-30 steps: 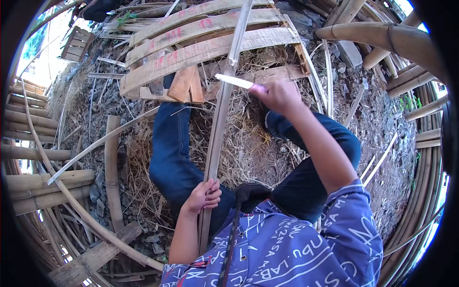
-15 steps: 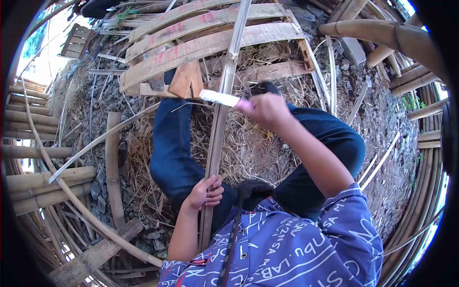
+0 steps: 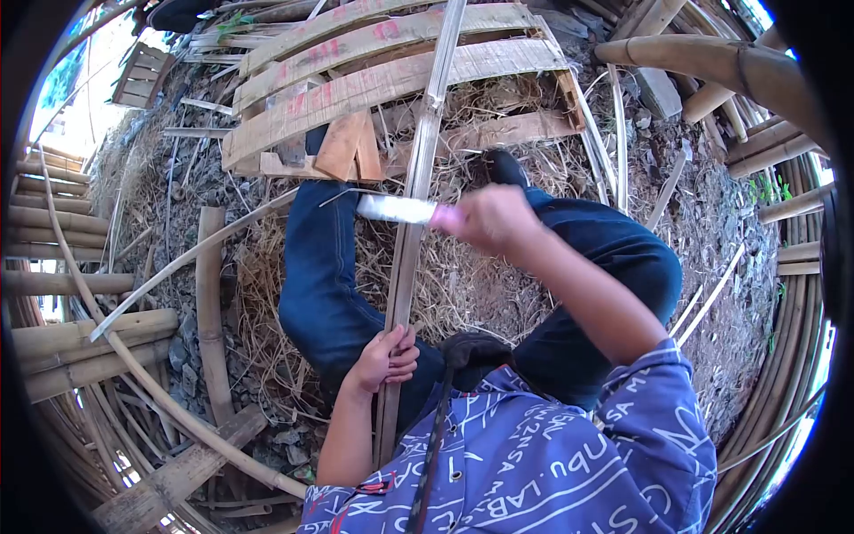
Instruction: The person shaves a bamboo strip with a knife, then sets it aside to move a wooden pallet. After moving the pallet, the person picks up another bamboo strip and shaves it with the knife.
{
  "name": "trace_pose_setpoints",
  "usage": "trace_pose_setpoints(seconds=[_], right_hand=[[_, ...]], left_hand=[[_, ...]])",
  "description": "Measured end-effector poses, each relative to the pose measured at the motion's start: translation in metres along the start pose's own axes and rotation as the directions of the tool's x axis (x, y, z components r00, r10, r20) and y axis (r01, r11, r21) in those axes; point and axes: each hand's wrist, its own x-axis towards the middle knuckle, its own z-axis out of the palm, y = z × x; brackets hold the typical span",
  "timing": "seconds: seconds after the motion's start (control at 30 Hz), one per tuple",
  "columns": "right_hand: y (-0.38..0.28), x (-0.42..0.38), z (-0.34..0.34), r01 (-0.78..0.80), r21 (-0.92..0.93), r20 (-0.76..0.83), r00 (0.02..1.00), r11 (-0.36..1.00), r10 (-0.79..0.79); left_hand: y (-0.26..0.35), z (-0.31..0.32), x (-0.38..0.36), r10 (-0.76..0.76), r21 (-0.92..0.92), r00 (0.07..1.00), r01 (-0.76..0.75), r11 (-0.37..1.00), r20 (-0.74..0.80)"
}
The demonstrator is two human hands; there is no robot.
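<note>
From the head camera, your left hand point(image 3: 384, 360) sits at about 6 o'clock of the scene, its grip wrapped tight around a long bamboo strip point(image 3: 411, 214) that runs up from your lap toward 12 o'clock, between your knees. Your right hand point(image 3: 492, 218) is near the centre, just right of the strip, its grip closed on the pink handle of a knife point(image 3: 396, 209); the blade points to 9 o'clock and lies across the strip, touching it. Your blue jeans point(image 3: 316, 276) frame the strip on both sides. Dry straw point(image 3: 454, 267) covers the ground beneath. At 12 o'clock lie split bamboo planks point(image 3: 374, 62) with red marks; at 9 o'clock, stacked bamboo poles point(image 3: 80, 343).
</note>
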Motion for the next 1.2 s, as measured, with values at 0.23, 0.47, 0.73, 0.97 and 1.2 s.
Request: trace_pose_setpoints(seconds=[0.23,0.47,0.73,0.97,1.2], right_hand=[[0.009,-0.008,0.013,-0.111,-0.021,0.023,0.994,0.994,0.111],[-0.039,-0.044,0.005,0.110,0.177,0.043,0.992,0.978,-0.120],[-0.017,-0.007,0.009,0.163,-0.010,-0.077,0.984,0.987,-0.163],[-0.001,0.017,0.008,-0.088,-0.036,0.040,0.995,0.995,0.090],[0.087,0.014,-0.051,-0.415,-0.139,-0.139,0.907,0.899,0.397]], left_hand=[[-0.015,0.007,0.007,0.177,0.243,0.962,-0.124,0.962,-0.208],[-0.030,0.018,0.008,0.337,0.466,0.876,-0.152,0.872,-0.345],[-0.019,0.030,-0.002,0.383,0.518,0.852,-0.159,0.840,-0.358],[-0.012,0.039,-0.005,0.398,0.531,0.842,-0.162,0.832,-0.366],[-0.079,0.005,-0.025,0.508,0.673,0.781,-0.158,0.722,-0.362]])
